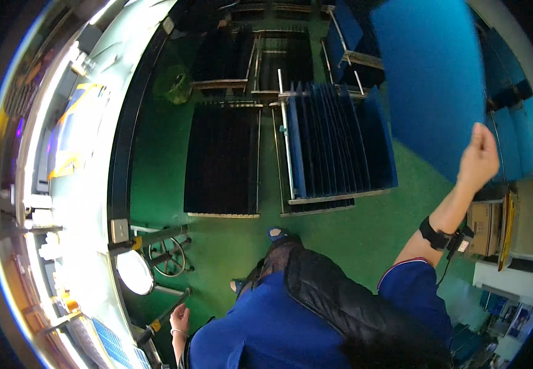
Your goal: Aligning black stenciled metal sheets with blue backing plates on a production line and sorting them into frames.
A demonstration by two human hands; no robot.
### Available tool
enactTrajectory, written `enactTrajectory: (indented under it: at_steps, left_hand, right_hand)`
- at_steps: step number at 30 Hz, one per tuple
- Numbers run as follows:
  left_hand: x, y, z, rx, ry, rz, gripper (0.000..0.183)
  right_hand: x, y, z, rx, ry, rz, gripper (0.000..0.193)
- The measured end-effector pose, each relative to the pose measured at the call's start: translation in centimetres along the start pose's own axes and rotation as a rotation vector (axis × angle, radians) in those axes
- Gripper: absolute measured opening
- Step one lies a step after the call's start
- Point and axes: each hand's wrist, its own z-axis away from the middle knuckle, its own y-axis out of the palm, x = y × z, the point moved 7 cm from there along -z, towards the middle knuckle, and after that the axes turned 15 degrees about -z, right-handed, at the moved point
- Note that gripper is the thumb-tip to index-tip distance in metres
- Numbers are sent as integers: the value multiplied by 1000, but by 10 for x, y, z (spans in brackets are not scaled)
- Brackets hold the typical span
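Observation:
My right hand (480, 158), its arm stretched out to the far right, grips the near edge of a large flat blue sheet (429, 86). The sheet stands raised and tilted beyond the hand, its top running out of the picture. To its left is a metal rack (340, 197) in which several blue sheets (331, 141) stand upright in rows. Low at my left side hangs my left hand (180, 318), loosely spread and holding nothing, close to the frame of a long bench. A black strap with a small device (448, 238) is round my right forearm.
The bright, long workbench (119, 80) runs along the left. A rack of dark sheets (222, 160) stands beside the blue one, with more racks behind. A round-topped stool (135, 272) and a wheeled base (169, 255) are at the bench. Cardboard boxes (485, 227) lie at right.

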Motion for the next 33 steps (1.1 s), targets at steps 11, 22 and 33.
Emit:
enactTrajectory:
  at_steps: [11, 22, 33]
  left_hand:
    - [89, -34, 55, -197, -121, 126, 40]
    - [322, -27, 157, -721, -577, 1561, 49]
    - [380, -105, 130, -995, -490, 1952, 18]
  right_hand:
    - [248, 150, 261, 848, 846, -1313, 31]
    - [581, 65, 684, 1860, 1628, -1252, 23]
    - [654, 19, 875, 2355, 1521, -639, 10]
